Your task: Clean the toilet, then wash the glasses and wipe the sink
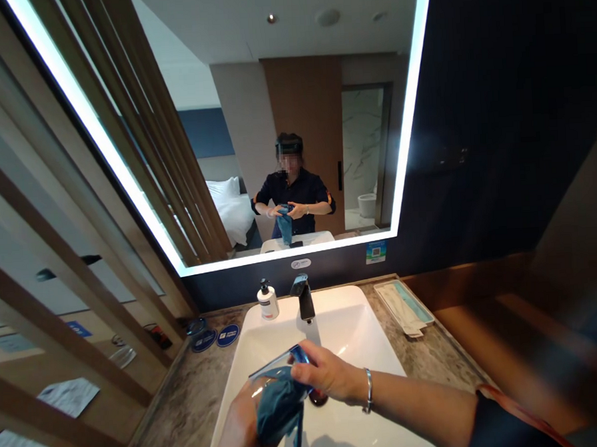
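Note:
A crumpled blue cloth in a clear plastic wrapper (278, 404) hangs over a white sink basin (356, 320). My left hand (238, 430) grips its lower part at the bottom edge of the view. My right hand (326, 372), with a silver bangle (368, 390) on the wrist, pinches the wrapper's upper edge. A dark drain (317, 397) sits just below my right hand, partly hidden. Both hands are above the basin, and neither touches the black faucet (303, 298).
A white pump bottle (268, 301) stands behind the basin on a stone countertop (188, 403). A tray of wrapped toiletries (404, 308) lies at the back right. A lit mirror (293, 117) reflects me and the room. Wooden slats (68, 315) run along the left.

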The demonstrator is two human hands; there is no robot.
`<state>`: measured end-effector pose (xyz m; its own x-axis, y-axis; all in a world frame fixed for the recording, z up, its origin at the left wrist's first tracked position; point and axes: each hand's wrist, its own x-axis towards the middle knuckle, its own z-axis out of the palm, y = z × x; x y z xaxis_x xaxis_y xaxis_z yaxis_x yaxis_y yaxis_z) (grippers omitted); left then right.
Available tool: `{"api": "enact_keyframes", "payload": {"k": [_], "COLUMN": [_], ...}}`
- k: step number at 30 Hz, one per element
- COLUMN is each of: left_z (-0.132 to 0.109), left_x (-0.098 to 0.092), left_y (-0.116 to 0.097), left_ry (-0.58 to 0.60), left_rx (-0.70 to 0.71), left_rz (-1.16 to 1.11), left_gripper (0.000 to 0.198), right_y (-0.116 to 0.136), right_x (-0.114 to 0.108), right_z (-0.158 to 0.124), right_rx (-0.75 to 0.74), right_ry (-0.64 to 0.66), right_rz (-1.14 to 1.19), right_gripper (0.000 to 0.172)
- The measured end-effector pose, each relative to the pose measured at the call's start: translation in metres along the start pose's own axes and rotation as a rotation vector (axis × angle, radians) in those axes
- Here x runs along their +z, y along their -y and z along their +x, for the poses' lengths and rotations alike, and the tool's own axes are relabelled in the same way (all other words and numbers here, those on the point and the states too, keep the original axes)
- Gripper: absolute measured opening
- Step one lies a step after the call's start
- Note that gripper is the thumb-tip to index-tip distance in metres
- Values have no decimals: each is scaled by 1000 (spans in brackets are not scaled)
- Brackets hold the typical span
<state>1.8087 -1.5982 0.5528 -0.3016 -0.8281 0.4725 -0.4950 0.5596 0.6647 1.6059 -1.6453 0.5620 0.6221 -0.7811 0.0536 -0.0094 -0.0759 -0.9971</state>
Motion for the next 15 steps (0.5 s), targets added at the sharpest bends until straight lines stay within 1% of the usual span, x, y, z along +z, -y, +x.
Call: {"api": "enact_keyframes", "payload": {"k": [3, 4, 5, 7, 9, 11, 13, 14, 15], "left_z": [-7, -9, -10, -11, -11, -11, -11, -11, -11], "left_x": [13, 15, 15, 12, 8, 4, 3, 3, 3], "left_y": [-6, -7, -8, -9, -8, -4, 0, 2, 4], "left_ry": [-110, -115, -95, -52, -1, 72, 136, 156, 157], "left_rx": [-318, -402, -460, -548, -586, -580, -586, -598, -612], "left_rz": [-216, -300, -374, -512, -639, -782, -915, -941, -926], "left_gripper": [28, 32, 34, 38, 40, 42, 46, 47, 46], "right_y": [2, 2, 1, -3, -8, -13, -17, -18, -19], "right_x": [-7, -9, -12, -18, -25, -32, -38, -40, -43], "right_z": [-3, -2, 0, 6, 15, 23, 27, 27, 25], "right_rx": [-120, -164, -225, -404, -640, -858, -993, -1023, -1022], "right_ry": [-6, -15, -26, -51, -29, 50, 125, 140, 147], "right_rz": [-174, -243, -315, -464, -625, -765, -846, -862, -867], "right_gripper": [65, 67, 69, 74, 76, 78, 83, 86, 88]}}
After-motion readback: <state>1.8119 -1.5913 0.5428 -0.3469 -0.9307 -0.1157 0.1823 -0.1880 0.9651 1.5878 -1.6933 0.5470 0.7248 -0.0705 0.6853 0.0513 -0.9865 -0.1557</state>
